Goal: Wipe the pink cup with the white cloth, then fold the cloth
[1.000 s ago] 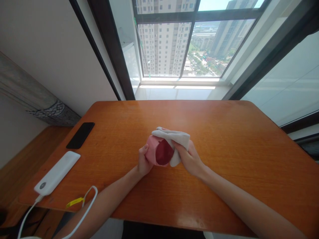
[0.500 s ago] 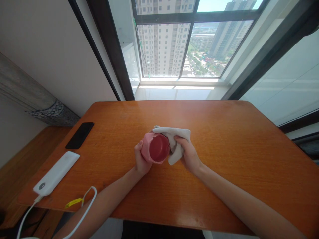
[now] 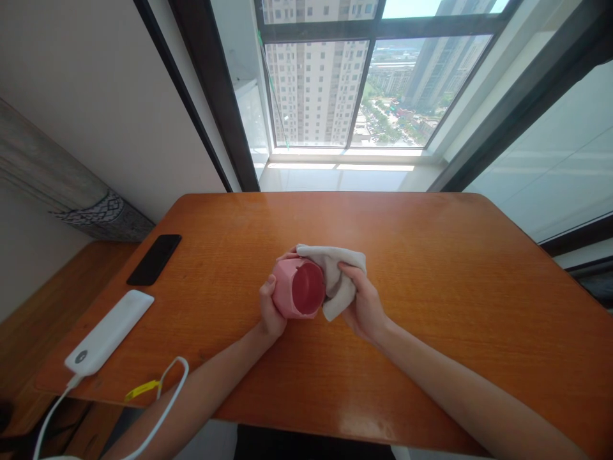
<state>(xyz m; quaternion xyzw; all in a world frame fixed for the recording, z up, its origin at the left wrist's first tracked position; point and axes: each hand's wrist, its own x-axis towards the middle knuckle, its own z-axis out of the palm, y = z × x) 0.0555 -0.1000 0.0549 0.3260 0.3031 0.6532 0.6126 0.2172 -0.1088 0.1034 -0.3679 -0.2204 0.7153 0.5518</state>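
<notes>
A pink faceted cup point(image 3: 297, 295) lies tilted above the middle of the orange wooden table point(image 3: 431, 268), its open mouth turned toward me. My left hand point(image 3: 269, 311) is wrapped round the cup's left side. My right hand point(image 3: 363, 305) is closed on a bunched white cloth point(image 3: 338, 278), which it presses against the cup's right rim and over its far side.
A black phone point(image 3: 154, 259) lies at the table's left edge. Nearer me sits a white power bank point(image 3: 109, 331) with a white cable point(image 3: 165, 390) and a yellow tag. Large windows stand beyond the far table edge, and a wall is on the left.
The cup has been turned in my left hand, its mouth now facing me more squarely. The cloth has slid from over the cup's top to its right rim.
</notes>
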